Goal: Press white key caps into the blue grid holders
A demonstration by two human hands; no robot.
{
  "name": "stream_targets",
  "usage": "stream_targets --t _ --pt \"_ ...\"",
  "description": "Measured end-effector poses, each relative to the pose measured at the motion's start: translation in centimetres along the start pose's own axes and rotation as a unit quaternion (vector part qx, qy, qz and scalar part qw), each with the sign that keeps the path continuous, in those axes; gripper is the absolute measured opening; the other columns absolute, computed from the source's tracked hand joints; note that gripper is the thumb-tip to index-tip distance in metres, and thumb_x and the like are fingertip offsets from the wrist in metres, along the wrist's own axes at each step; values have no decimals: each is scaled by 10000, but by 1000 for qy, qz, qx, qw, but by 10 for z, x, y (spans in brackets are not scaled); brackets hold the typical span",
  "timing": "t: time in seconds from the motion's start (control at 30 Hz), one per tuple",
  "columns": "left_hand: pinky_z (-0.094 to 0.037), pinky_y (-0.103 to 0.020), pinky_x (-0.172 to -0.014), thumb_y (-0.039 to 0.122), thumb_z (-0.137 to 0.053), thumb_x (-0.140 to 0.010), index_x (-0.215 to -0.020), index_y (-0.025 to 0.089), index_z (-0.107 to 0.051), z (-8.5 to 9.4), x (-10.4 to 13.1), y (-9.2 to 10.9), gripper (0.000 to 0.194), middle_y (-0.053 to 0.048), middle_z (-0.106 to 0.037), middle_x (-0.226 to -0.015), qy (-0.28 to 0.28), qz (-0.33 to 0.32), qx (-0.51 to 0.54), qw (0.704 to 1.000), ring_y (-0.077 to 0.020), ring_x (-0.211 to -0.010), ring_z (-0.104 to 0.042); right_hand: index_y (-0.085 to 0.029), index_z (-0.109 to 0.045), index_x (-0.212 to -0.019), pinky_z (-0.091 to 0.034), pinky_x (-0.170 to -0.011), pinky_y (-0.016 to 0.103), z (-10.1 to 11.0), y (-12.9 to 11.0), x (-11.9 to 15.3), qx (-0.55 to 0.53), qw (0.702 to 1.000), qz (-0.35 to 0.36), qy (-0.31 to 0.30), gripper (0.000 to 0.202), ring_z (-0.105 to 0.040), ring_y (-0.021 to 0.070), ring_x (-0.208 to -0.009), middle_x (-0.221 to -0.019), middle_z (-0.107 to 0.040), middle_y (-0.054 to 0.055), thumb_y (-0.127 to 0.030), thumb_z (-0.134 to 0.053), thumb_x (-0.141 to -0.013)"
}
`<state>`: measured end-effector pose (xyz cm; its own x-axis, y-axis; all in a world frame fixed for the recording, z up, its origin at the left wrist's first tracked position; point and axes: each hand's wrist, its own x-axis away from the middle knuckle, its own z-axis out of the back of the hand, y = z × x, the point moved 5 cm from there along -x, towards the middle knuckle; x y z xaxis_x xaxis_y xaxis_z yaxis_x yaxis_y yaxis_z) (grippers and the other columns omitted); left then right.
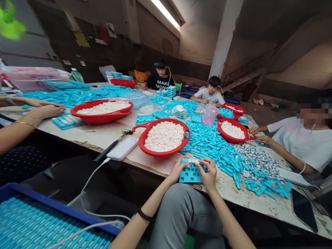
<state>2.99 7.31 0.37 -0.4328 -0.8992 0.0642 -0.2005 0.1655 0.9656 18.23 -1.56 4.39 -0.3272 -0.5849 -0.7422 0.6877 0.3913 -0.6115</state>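
A light blue plastic frame with rows of square holes [190, 177] is tilted up over the table edge, just beyond my knee. Small white square caps [193, 161] sit along its far row. My left hand [178, 170] grips the frame's left side, thumb on top. On the right, my right hand [209, 172] holds the frame, with thumb and fingertips at the end of the white row; whether a loose cap is between them cannot be made out. Just beyond stands a red basin [187, 141] heaped with white caps [164, 136].
Loose blue strips [215, 145] are piled to the right, with small blue-and-white pieces [256, 160] beyond. Left of the basin lie a hammer [112, 146] and a white power bank [123, 148] with a cable. A blue crate [46, 197] stands lower left. Other people sit around the table.
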Motion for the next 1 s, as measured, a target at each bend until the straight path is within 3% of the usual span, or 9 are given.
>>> stream_targets --t 0.13,0.23,0.43,0.77,0.87,1.0 --pt "-480 -330 -838 417 -700 -671 -1044 221 -547 -1 1 0 448 -3 -670 -945 -8 -10 2 1000 -218 -897 -633 -276 -769 -946 -439 -928 423 -11 -8 3 46 994 53 -78 131 -603 243 -992 -995 -701 54 -371 -683 -917" --pt "-481 -343 -877 421 -739 -670 -1050 214 -547 -1 2 3 473 -14 -667 -983 -13 -28 -20 999 -226 -948 -633 -285 -768 -957 -417 -926 415 -15 -11 4 83 989 64 -104 109 -595 241 -995 -986 -706 43 -351 -691 -917" --pt "-473 -340 -908 413 -797 -654 -1030 207 -543 -1 4 9 498 -19 -659 -954 -15 -60 -58 996 -219 -963 -630 -274 -756 -977 -395 -915 404 -15 -12 4 101 987 74 -104 106 -586 238 -990 -972 -706 39 -308 -663 -937" --pt "-489 -336 -876 454 -782 -661 -1020 230 -530 -3 5 9 493 3 -669 -923 -27 -54 -49 997 -202 -898 -638 -271 -748 -976 -407 -929 423 -15 -13 6 102 987 89 -88 103 -593 250 -984 -970 -696 50 -313 -678 -913" --pt "-488 -342 -886 456 -792 -664 -1035 231 -534 -2 7 10 504 -20 -682 -977 -38 -68 -26 997 -214 -932 -640 -288 -694 -1163 -405 -981 454 -13 -17 7 102 989 67 -81 268 -559 287 -1114 -1168 -637 83 -359 -666 -906" --pt "-471 -333 -899 480 -786 -702 -1084 237 -525 -4 12 14 522 -38 -665 -1067 -69 -87 -37 993 -209 -967 -625 -249 -416 -1485 -388 -1012 530 -10 -13 3 126 992 -3 -26 755 -439 388 -1288 -1445 -434 174 -530 -695 -842"
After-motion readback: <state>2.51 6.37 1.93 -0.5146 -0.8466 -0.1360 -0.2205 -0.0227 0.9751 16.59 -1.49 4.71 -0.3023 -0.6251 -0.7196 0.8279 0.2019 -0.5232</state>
